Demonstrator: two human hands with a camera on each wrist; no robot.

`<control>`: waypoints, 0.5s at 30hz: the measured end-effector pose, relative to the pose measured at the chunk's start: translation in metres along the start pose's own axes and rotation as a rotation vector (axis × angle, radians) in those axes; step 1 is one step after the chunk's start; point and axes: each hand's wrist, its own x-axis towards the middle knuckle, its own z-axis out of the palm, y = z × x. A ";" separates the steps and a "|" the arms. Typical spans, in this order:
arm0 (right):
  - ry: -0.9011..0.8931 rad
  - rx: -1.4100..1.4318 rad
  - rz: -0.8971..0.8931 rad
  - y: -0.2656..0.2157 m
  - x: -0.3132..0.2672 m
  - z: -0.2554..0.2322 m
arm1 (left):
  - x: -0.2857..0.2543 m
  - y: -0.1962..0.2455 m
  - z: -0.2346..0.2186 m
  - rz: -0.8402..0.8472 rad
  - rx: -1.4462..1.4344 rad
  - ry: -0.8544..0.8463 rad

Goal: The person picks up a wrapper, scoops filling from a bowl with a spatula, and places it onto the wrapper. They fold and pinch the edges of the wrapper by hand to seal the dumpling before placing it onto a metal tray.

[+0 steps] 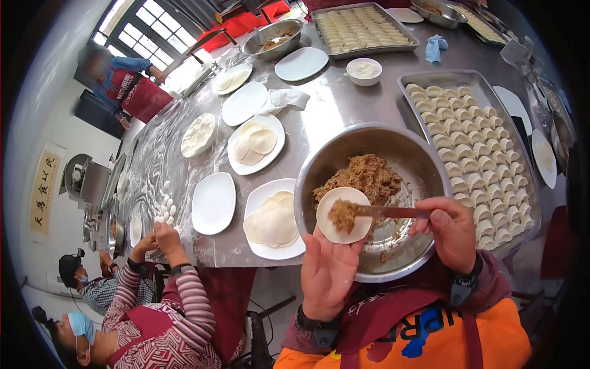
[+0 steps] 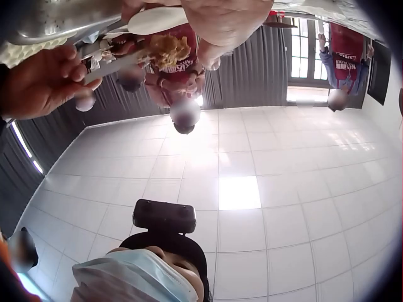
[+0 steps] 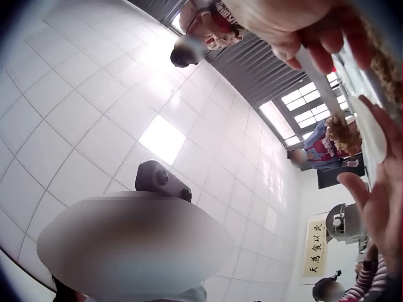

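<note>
My left hand (image 1: 329, 273) is palm up in the head view, and a round dumpling wrapper (image 1: 360, 231) lies across its extended fingers. A lump of brown minced filling (image 1: 342, 216) sits at the tip of a flat spatula (image 1: 393, 212), right over the wrapper's middle. My right hand (image 1: 452, 227) pinches the spatula's handle between thumb and fingers. Both hands are over a large steel bowl (image 1: 312, 161) with a heap of the same filling (image 1: 375, 175) in it. The right wrist view shows the spatula (image 3: 320, 82) slanting down to the wrapper (image 3: 370, 129).
Right of the bowl lies a metal tray (image 1: 444, 75) with rows of folded dumplings. On the left, a white plate (image 1: 295, 249) carries stacked wrappers, beside a bare plate (image 1: 213, 203). Another person's hands (image 1: 167, 238) work near small dough pieces (image 1: 167, 208). A second dumpling tray (image 1: 407, 44) stands behind.
</note>
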 end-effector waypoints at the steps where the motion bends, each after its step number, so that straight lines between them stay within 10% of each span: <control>1: 0.019 -0.051 -0.025 0.001 -0.003 0.000 | -0.001 -0.001 0.001 0.010 -0.013 -0.004; 11: -0.343 -0.930 -0.882 -0.004 -0.008 0.000 | -0.005 -0.001 0.001 0.003 0.008 -0.015; 15: -0.375 -1.050 -0.903 -0.004 -0.011 0.004 | -0.006 0.002 -0.003 -0.027 -0.042 -0.059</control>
